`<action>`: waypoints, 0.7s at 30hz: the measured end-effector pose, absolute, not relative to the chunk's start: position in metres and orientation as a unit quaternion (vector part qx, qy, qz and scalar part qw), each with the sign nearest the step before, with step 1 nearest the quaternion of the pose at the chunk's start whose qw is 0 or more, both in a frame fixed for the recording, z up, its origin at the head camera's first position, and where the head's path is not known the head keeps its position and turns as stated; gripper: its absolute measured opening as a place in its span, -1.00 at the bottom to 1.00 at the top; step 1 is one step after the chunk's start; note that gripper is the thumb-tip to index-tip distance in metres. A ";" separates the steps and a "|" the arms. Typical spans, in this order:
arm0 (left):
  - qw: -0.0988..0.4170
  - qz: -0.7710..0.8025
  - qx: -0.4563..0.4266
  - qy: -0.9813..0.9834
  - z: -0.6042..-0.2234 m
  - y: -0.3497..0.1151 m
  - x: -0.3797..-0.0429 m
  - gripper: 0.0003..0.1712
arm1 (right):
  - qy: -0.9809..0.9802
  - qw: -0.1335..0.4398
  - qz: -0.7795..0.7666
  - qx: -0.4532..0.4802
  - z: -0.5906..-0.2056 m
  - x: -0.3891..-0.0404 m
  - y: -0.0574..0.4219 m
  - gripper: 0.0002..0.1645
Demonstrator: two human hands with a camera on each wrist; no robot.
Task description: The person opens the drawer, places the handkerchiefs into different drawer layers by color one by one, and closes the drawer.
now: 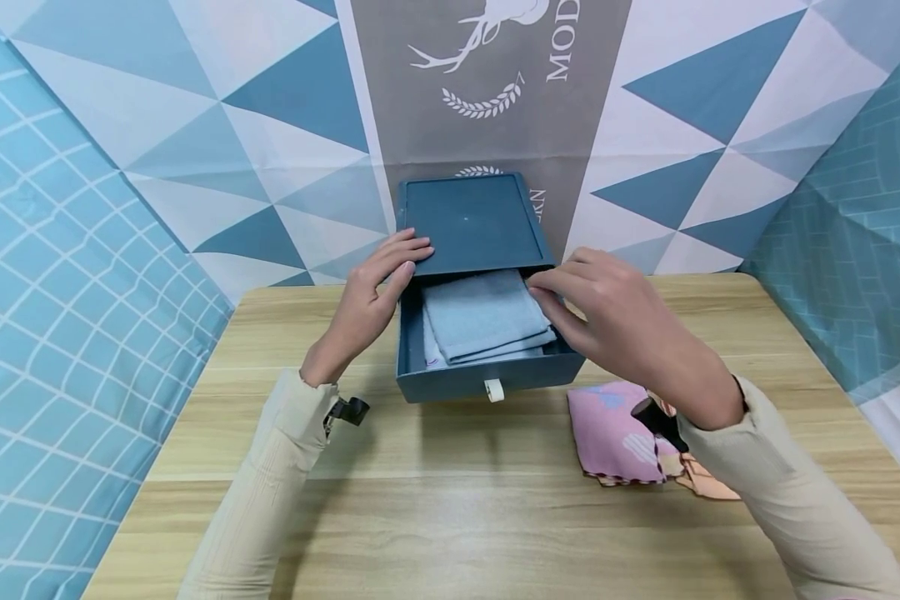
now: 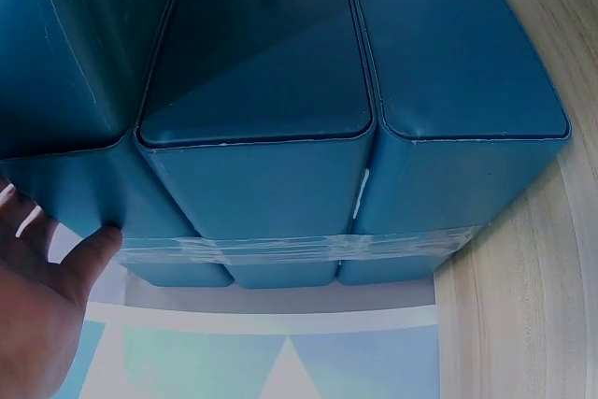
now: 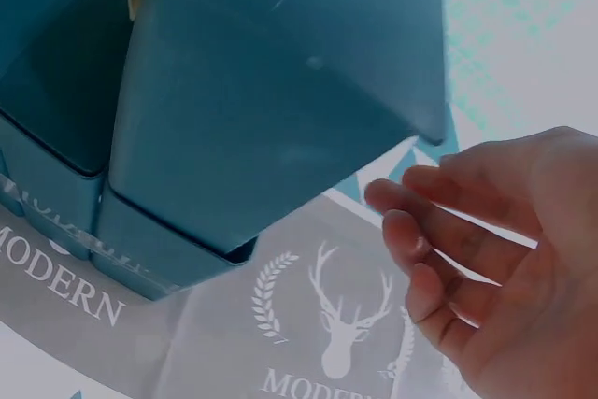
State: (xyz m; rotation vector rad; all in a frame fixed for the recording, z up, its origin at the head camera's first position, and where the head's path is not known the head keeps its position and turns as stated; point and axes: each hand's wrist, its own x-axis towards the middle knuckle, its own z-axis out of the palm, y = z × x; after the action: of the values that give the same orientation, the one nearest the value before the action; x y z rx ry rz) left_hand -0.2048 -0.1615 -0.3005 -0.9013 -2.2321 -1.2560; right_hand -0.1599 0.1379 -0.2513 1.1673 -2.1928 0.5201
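Note:
A blue drawer cabinet (image 1: 468,221) stands against the wall with its top drawer (image 1: 450,385) pulled out. In that drawer lies a folded light blue cloth (image 1: 483,312), its back part under the cabinet's top. My left hand (image 1: 371,292) rests on the cabinet's left top edge, fingers extended over it; the left wrist view shows the thumb against the side. My right hand (image 1: 607,308) is at the drawer's right side, fingertips near the cloth's right edge. In the right wrist view its fingers (image 3: 411,231) are loosely bent with nothing between them.
A pink patterned folded cloth (image 1: 611,433) lies on the wooden table (image 1: 487,517) right of the drawer, with an orange cloth (image 1: 705,482) partly under my right wrist. Lower drawers (image 2: 262,184) with white pull tabs and clear tape across the cabinet's side show in the left wrist view.

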 end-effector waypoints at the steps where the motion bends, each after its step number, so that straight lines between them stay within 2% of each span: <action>1: 0.211 -0.453 -0.325 -0.803 -0.300 -0.161 -0.205 -0.63 | -0.818 0.306 0.202 0.443 -0.251 -0.157 0.139 -0.85; 4: 0.209 -0.455 -0.325 -0.802 -0.300 -0.161 -0.205 -0.63 | -0.802 0.326 0.212 0.453 -0.251 -0.147 0.144 -0.87; 8: 0.207 -0.458 -0.324 -0.802 -0.300 -0.161 -0.205 -0.64 | -0.786 0.346 0.222 0.462 -0.255 -0.137 0.149 -0.66; 11: 0.204 -0.459 -0.323 -0.802 -0.301 -0.161 -0.205 -0.63 | -0.775 0.352 0.235 0.470 -0.259 -0.130 0.152 -0.59; 18: 0.205 -0.460 -0.322 -0.802 -0.301 -0.161 -0.205 -0.63 | -0.759 0.336 0.268 0.490 -0.273 -0.124 0.155 -0.61; 21: 0.206 -0.461 -0.322 -0.801 -0.301 -0.161 -0.205 -0.63 | -0.759 0.309 0.287 0.496 -0.282 -0.123 0.156 -0.62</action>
State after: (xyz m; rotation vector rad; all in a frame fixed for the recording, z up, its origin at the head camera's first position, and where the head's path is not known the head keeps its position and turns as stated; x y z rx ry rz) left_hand -0.2047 -0.1611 -0.3011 -0.8982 -2.2319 -1.2832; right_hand -0.1231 0.1560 -0.2821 1.3099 -2.0065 0.7590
